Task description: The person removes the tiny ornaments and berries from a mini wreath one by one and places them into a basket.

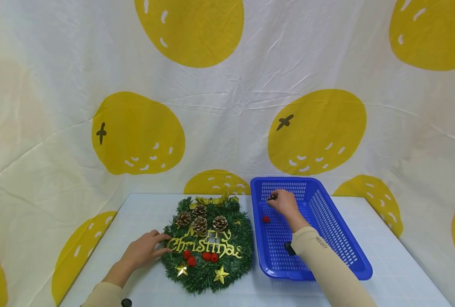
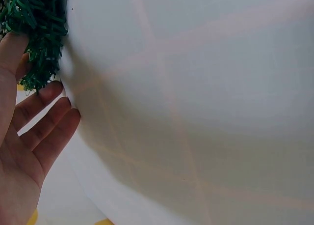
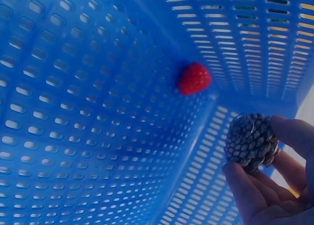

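Observation:
A green Christmas wreath (image 1: 233, 279) lies on the table, decorated with pine cones (image 1: 199, 224), gold "Merry Christmas" lettering (image 1: 204, 245), red berries (image 1: 191, 261) and gold stars (image 1: 221, 274). My left hand (image 1: 144, 250) rests at the wreath's left edge, its thumb and forefinger tips against the greenery and the other fingers loosely extended. Over the far part of a blue basket (image 1: 313, 275), my right hand (image 1: 286, 204) pinches a pine cone (image 3: 251, 141) between thumb and fingertips. A red berry (image 3: 195, 78) lies in the basket, beneath and beside the held cone.
The basket, with slotted sides, stands on the white table (image 1: 396, 273) just right of the wreath. A gold ribbon (image 1: 212, 199) tops the wreath. Behind the table hangs a white cloth (image 1: 227, 128) printed with yellow fruit.

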Demonstrator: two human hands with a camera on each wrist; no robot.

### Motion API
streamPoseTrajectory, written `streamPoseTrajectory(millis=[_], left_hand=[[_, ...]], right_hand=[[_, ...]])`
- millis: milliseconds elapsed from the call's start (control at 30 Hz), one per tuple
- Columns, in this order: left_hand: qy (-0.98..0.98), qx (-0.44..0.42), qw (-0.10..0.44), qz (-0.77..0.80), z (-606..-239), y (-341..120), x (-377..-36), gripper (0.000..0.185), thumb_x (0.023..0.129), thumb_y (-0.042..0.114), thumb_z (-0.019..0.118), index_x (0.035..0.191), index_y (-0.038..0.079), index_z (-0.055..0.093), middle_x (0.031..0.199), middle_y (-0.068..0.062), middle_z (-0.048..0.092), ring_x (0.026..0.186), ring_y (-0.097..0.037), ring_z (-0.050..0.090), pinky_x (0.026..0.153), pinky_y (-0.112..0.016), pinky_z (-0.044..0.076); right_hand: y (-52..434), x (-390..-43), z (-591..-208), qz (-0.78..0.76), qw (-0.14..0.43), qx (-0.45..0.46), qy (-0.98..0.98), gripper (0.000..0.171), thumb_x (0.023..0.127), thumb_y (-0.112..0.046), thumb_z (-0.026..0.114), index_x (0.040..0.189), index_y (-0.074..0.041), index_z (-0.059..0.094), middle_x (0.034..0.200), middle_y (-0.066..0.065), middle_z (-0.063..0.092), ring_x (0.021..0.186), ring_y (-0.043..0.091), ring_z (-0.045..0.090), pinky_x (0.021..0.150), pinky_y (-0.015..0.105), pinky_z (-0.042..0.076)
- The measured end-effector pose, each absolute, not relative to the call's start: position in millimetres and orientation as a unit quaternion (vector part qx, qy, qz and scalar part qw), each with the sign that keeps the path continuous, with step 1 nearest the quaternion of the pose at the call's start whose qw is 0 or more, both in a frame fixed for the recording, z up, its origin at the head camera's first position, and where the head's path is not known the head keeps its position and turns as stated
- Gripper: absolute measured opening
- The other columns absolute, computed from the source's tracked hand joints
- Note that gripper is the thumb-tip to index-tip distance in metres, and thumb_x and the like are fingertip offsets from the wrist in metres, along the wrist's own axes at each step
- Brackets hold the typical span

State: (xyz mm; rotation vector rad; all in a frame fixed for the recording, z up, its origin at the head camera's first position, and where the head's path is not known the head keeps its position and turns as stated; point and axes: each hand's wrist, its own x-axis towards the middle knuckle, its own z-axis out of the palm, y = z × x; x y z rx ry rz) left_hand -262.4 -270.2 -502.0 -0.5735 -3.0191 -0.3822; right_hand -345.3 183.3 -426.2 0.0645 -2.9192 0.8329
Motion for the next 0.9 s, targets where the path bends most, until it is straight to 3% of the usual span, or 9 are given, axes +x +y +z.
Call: streamPoseTrajectory(millis=[233, 467, 900], left_hand=[[-0.976, -0.180, 0.020, -0.124, -500, -269, -260, 0.044, 0.082, 0.054, 0.070, 0.114, 0.024, 0.069, 0.099, 0.003, 0.060, 0.082, -0.018, 0.059, 0.060, -0.038, 0.051], [-0.976, -0.180, 0.020, -0.124, -499, -268, -260, 0.045, 0.081, 0.055, 0.070, 0.114, 0.025, 0.069, 0.099, 0.003, 0.060, 0.082, -0.017, 0.059, 0.059, -0.038, 0.051], [-0.976, -0.181, 0.023, -0.117, -498, -268, -261, 0.044, 0.081, 0.053, 0.071, 0.115, 0.024, 0.069, 0.099, 0.002, 0.060, 0.082, -0.018, 0.059, 0.059, -0.039, 0.051]], right_hand=[[182, -345, -428, 0.267, 0.046, 0.016, -0.962, 0.034, 0.087, -0.017, 0.074, 0.113, 0.004, 0.069, 0.108, 0.020, 0.069, 0.102, 0.039, 0.062, 0.088, 0.051, 0.049], [181, -348, -429, 0.254, 0.044, 0.012, -0.966, 0.039, 0.088, -0.016, 0.072, 0.119, 0.007, 0.066, 0.119, 0.025, 0.064, 0.109, 0.045, 0.058, 0.093, 0.052, 0.046], [174, -339, -416, 0.281, 0.039, 0.021, -0.959, 0.044, 0.092, -0.021, 0.068, 0.128, 0.003, 0.061, 0.128, 0.023, 0.060, 0.117, 0.042, 0.055, 0.096, 0.052, 0.044]])
